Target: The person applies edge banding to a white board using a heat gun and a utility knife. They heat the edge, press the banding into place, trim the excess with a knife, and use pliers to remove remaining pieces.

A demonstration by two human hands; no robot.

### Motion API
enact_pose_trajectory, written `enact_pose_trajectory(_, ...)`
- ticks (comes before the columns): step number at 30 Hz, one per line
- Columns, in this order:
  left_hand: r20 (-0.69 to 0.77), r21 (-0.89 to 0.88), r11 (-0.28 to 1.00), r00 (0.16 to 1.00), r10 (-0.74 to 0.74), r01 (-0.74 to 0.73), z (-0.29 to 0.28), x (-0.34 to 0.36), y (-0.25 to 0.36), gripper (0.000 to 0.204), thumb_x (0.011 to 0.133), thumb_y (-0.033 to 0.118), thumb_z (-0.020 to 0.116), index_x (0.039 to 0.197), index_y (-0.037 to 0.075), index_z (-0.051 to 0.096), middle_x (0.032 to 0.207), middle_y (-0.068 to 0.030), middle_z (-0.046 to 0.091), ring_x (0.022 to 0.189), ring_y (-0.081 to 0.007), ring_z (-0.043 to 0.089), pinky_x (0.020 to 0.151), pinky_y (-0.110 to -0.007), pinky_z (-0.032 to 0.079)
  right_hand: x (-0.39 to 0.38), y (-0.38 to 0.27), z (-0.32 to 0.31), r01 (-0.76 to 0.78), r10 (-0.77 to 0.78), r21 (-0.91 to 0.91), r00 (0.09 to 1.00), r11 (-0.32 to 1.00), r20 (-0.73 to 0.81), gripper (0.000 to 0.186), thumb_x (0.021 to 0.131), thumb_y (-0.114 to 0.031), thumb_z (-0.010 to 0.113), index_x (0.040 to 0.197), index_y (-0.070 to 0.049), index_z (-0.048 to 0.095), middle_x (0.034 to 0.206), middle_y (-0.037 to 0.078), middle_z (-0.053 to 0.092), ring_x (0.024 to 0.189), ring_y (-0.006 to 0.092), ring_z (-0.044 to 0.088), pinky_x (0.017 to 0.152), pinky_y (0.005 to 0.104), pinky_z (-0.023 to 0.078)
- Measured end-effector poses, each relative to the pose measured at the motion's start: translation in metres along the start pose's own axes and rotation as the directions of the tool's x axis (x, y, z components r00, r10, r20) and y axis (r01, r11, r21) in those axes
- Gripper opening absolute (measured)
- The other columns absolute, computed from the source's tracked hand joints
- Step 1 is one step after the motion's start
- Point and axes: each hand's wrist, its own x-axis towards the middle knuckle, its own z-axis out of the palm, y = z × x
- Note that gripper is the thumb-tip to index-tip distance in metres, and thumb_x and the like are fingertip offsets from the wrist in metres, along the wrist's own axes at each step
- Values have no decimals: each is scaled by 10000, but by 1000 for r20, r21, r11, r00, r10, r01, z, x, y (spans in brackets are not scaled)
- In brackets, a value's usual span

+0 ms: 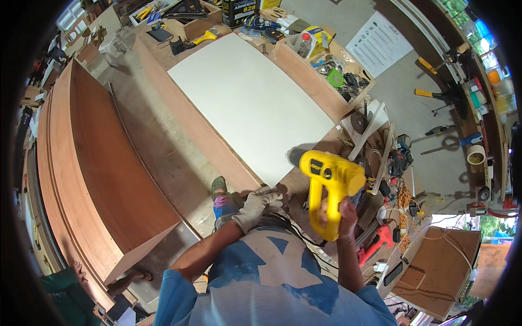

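My right hand (346, 217), without a glove, is wrapped around the handle of a yellow heat gun (337, 179). The gun's dark nozzle points left, over the near right part of a white sheet (255, 98) that covers a wooden workbench top. My left hand (255, 209) wears a pale work glove. It rests at the near corner of the sheet with its fingers drawn together at the edge; what they hold, if anything, is hidden. A dark cord hangs close to my body between the two hands.
A long curved wooden panel piece (119, 179) stands at the left, with another person's hand (80, 273) at its near end. A wooden tray (310, 81) of small tools sits at the back right. Cords, a red power tool (376, 242) and offcuts clutter the right.
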Motion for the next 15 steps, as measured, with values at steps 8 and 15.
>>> enact_pose_trajectory(8, 54, -20, 1000, 998, 18, -17, 13, -14, 10, 366, 1011, 68, 527, 1365, -17, 494, 1156, -164, 689, 967, -254, 700, 802, -337, 593, 2, 13, -5, -5, 7, -34, 998, 999, 63, 547, 991, -454, 528, 1216, 45, 515, 895, 161, 640, 621, 237, 614, 531, 349, 513)
enact_pose_trajectory(15, 30, -61, 998, 999, 34, -32, 13, -15, 10, 410, 998, 53, 545, 1375, -70, 440, 1139, -200, 688, 898, -277, 713, 776, -359, 615, 18, -1, -22, 179, -180, -23, 980, 984, -81, 485, 1028, -420, 486, 1168, 43, 527, 878, 160, 627, 574, 231, 605, 503, 338, 507)
